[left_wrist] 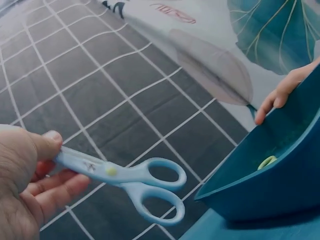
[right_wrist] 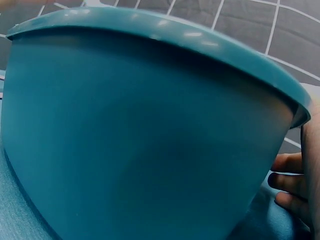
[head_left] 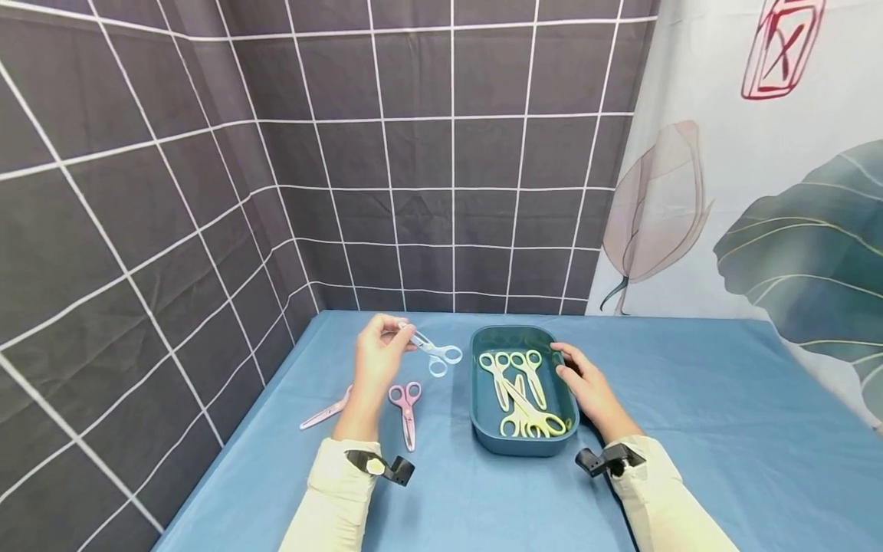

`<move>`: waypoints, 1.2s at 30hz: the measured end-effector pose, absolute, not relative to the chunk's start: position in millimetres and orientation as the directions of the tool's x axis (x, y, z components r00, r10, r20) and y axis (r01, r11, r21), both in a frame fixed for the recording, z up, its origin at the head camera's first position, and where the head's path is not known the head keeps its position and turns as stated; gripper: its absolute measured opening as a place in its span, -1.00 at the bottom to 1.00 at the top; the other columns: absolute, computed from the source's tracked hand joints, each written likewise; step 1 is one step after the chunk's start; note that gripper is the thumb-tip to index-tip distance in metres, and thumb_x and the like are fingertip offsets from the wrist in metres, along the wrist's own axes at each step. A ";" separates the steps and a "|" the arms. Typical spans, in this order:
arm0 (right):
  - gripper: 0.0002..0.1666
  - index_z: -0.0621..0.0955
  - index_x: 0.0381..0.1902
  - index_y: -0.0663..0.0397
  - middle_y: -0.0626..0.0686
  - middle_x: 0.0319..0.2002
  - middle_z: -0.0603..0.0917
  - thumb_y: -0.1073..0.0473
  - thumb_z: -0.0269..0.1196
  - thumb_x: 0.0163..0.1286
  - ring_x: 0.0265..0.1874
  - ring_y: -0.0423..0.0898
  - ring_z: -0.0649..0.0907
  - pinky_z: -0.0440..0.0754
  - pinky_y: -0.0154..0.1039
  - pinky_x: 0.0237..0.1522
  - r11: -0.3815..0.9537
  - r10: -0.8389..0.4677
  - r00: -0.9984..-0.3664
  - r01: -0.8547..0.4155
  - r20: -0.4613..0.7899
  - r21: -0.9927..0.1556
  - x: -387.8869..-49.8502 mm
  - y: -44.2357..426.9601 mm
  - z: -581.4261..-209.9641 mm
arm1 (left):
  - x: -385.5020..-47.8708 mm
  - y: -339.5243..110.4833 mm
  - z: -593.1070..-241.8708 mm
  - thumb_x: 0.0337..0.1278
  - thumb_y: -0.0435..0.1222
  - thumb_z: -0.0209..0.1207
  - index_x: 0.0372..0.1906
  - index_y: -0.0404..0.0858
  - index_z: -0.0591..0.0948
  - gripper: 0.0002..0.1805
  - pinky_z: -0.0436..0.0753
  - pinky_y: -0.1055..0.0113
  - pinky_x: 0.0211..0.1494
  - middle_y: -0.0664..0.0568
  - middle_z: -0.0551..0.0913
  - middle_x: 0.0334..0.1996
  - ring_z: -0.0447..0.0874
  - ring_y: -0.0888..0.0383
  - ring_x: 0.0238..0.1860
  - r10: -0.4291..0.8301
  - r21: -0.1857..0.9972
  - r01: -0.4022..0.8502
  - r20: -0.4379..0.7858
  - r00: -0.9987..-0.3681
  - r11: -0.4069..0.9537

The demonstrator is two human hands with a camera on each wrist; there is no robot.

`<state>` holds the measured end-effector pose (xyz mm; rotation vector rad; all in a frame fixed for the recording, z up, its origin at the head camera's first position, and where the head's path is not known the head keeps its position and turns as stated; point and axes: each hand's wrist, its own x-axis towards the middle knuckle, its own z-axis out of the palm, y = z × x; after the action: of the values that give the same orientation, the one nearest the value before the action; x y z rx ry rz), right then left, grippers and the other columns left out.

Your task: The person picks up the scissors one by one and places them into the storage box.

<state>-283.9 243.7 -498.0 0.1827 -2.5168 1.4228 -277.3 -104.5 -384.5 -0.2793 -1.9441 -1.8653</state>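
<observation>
My left hand [head_left: 382, 349] pinches a pair of light blue scissors [left_wrist: 117, 174] by the blade end, between thumb and fingers. Its two finger loops point right, toward a teal plastic box [head_left: 513, 446], and the scissors are held above the table. At the box's right side my right hand [head_left: 586, 387] grips the rim; in the right wrist view several fingers [right_wrist: 289, 186] show outside the wall. Inside the box lie several yellow-green scissors [head_left: 530, 379], some crossing each other. Pink scissors [head_left: 407, 414] rest on the table near my left forearm.
Another pink pair of scissors [head_left: 324, 414] lies left of my left forearm, its handles hidden behind the arm. A blue cloth [head_left: 441, 498] covers the table. Behind it hangs a dark grid-patterned curtain [head_left: 421, 153], with a leaf-printed white one [head_left: 724, 192] at the right.
</observation>
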 end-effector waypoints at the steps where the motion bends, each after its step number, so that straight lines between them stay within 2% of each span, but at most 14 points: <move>1: -0.48 0.39 0.46 -0.02 0.38 0.35 0.45 0.12 0.05 0.59 0.31 0.30 0.45 0.38 0.26 0.28 0.516 0.011 -0.962 -0.227 0.272 -0.826 -283.7 243.6 -499.0 | -276.5 -101.8 -385.2 0.17 -0.59 0.27 -0.27 -0.56 0.54 -0.88 0.77 0.24 -0.21 -0.30 0.68 -0.21 0.76 0.09 -0.32 -0.139 0.893 0.446 0.450 -0.882 0.061; 9: -0.49 0.40 0.44 -0.02 0.38 0.31 0.48 0.14 0.05 0.59 0.28 0.29 0.47 0.40 0.25 0.26 0.504 0.015 -0.960 -0.234 0.280 -0.831 -283.7 242.4 -500.7 | -266.7 -77.4 -389.1 0.16 -0.59 0.28 -0.24 -0.55 0.56 -0.87 0.77 0.28 -0.21 -0.28 0.68 -0.24 0.74 0.19 -0.34 -0.046 0.836 0.549 0.549 -0.835 0.015; 15: -0.49 0.39 0.45 0.01 0.40 0.32 0.46 0.12 0.03 0.60 0.28 0.31 0.47 0.41 0.26 0.26 0.512 0.011 -0.962 -0.230 0.274 -0.828 -281.2 240.7 -496.3 | -261.1 -58.8 -396.3 0.14 -0.55 0.33 -0.25 -0.51 0.60 -0.86 0.77 0.27 -0.24 -0.26 0.67 -0.31 0.72 0.17 -0.37 0.023 0.815 0.578 0.578 -0.816 0.041; 23: -0.48 0.38 0.46 0.00 0.41 0.33 0.45 0.11 0.02 0.61 0.28 0.31 0.46 0.40 0.27 0.26 0.510 0.012 -0.966 -0.217 0.259 -0.833 -279.2 240.1 -493.9 | -257.5 -45.9 -405.1 0.13 -0.53 0.35 -0.27 -0.44 0.64 -0.90 0.74 0.36 -0.29 -0.17 0.61 -0.34 0.65 0.24 -0.38 0.103 0.809 0.582 0.574 -0.812 0.082; 36: -0.48 0.38 0.46 0.01 0.41 0.29 0.47 0.10 0.01 0.61 0.24 0.31 0.48 0.43 0.25 0.22 0.520 0.008 -0.964 -0.224 0.267 -0.824 -281.4 241.0 -497.6 | -257.8 -38.6 -415.6 0.19 -0.43 0.35 -0.24 -0.36 0.67 -0.90 0.71 0.36 -0.39 -0.06 0.58 -0.40 0.67 0.10 -0.48 0.192 0.821 0.544 0.514 -0.836 0.174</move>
<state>-281.4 241.0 -497.6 0.1830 -2.5242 1.4205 -257.8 -38.6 -415.6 -0.7038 -2.1620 -1.7088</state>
